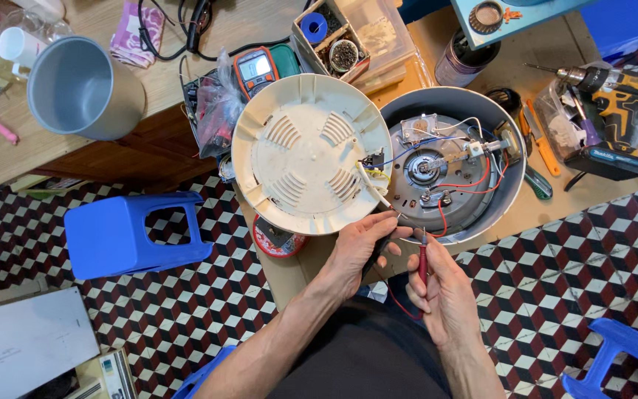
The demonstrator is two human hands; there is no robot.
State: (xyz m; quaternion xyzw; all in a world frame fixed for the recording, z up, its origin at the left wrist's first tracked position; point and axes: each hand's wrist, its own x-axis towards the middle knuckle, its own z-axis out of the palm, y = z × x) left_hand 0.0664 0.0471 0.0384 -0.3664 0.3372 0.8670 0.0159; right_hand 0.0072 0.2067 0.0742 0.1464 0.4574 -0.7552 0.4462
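The left hand point(359, 244) is half closed, its fingertips pinching the white wires point(374, 188) that come out at the edge of the cream plastic base cover point(300, 151), which lies just above this hand. The right hand point(437, 288) is closed around a red test probe point(423, 262), with the tip pointing up toward the wires. The opened cooker body point(452, 162), with its heating plate and red, blue and white wiring, lies just above the right hand and touches the cover.

I judge that the probe tip could slip off the thin wire end, because both hands work in the air without support, and it could touch a neighbour contact. A pull of the left hand may also strain the short wires.

The surface point(186, 44) is crowded: an orange multimeter point(256, 68) above the cover, a cordless drill point(614, 92) far to the right, a grey pot point(83, 89) far to the left. The floor point(208, 295) has checkered tiles, with a blue stool point(134, 233) left of the left hand.
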